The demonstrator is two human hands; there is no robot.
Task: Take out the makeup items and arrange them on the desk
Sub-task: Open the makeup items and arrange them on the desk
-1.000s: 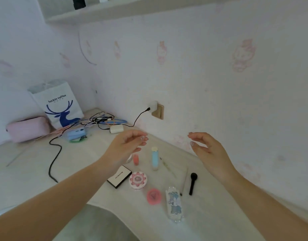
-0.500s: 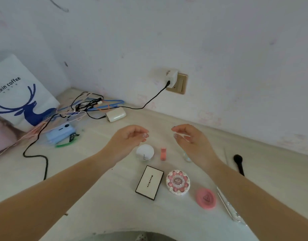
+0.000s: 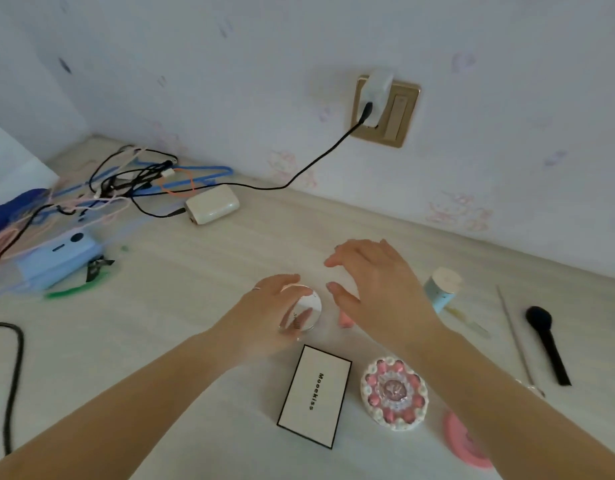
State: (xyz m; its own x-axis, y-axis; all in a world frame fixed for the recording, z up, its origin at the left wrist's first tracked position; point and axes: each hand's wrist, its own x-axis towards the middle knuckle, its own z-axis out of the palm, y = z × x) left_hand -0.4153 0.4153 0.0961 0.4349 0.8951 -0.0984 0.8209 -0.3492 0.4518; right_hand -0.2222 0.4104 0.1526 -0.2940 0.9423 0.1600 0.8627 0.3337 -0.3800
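A: Head view has both your hands over the desk (image 3: 202, 306). Your left hand (image 3: 264, 317) is wrapped round the white compact (image 3: 304, 311), fingers curled over its top edge, thumb side low. The compact looks tilted; whether it touches the desk I cannot tell.

B: And your right hand (image 3: 375, 289)?

A: Fingers straight and spread, palm down, holding nothing, just at 3 o'clock of the compact. Beneath it, a small pink item (image 3: 344, 319) peeks out, mostly hidden.

B: Where is the rest of the makeup?

A: At 6 o'clock of the compact lies the flat white box (image 3: 314, 396), black-edged, printed lengthwise. At the box's 3 o'clock, just beside it, sits the round pink-and-white case (image 3: 394, 393). A pink disc (image 3: 462, 441) lies at 4 o'clock of that case, half behind your right forearm.

B: Further right?

A: A pale blue tube (image 3: 441, 289) stands at 3 o'clock of your right hand. Beyond it a thin stick (image 3: 514, 337), then the black brush (image 3: 547, 344), both lying roughly 12 to 6.

B: Back left?

A: Tangled cables (image 3: 133, 181), a cream charger (image 3: 212, 204) and a blue device (image 3: 56, 258) at 10 o'clock. A black cord runs to the wall socket (image 3: 385, 110).
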